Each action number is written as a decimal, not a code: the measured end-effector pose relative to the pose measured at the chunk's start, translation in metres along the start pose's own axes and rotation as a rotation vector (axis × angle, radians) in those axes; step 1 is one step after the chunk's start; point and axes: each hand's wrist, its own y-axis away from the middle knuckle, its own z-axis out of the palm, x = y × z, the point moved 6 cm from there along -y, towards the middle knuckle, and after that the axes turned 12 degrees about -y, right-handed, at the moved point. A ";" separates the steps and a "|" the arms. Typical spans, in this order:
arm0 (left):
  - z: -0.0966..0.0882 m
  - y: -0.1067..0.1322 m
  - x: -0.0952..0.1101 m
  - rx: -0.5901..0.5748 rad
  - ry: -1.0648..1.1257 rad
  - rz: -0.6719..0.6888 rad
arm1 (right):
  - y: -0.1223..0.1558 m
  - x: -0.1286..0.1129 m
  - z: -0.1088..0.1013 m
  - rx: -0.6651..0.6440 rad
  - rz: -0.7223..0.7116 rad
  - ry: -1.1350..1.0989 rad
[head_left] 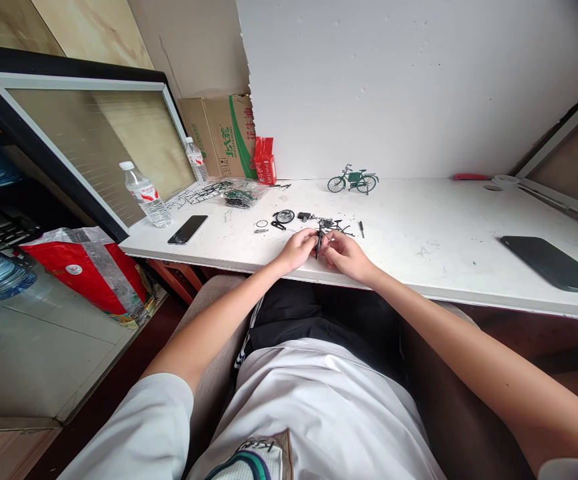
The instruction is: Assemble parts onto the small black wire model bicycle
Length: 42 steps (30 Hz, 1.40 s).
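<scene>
Near the table's front edge, my left hand (pixel 299 251) and my right hand (pixel 346 256) are closed with fingertips together. Between them they pinch a thin black model bicycle part (pixel 319 241), upright; it looks like a wheel seen edge-on, but fingers cover some of it. Just beyond lie a black model bicycle frame (pixel 337 225) and a small dark block (pixel 304 216). To the left are a spoked model wheel (pixel 284 217), a thin ring (pixel 262 224) and a short black part (pixel 278 226). A small dark stick-like piece (pixel 361 229) lies to the right.
A green model bicycle (pixel 353 179) stands at the back. Plastic bags of parts (pixel 241 195), black part sprues (pixel 203 193), a red box (pixel 265 162), a carton (pixel 219 133) and water bottles (pixel 145 195) are left. A phone (pixel 187 229) and dark flat slab (pixel 559 261) flank me.
</scene>
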 end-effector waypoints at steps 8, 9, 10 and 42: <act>-0.003 0.004 0.013 0.039 -0.108 0.037 | 0.001 0.004 -0.001 0.001 -0.006 0.067; -0.003 0.005 0.014 0.042 -0.123 0.040 | 0.002 0.005 -0.001 0.001 -0.005 0.082; -0.003 0.006 0.015 0.045 -0.136 0.041 | 0.002 0.005 -0.001 0.001 -0.006 0.097; -0.002 0.010 0.017 0.064 -0.189 0.078 | 0.010 -0.005 0.002 0.015 -0.080 0.214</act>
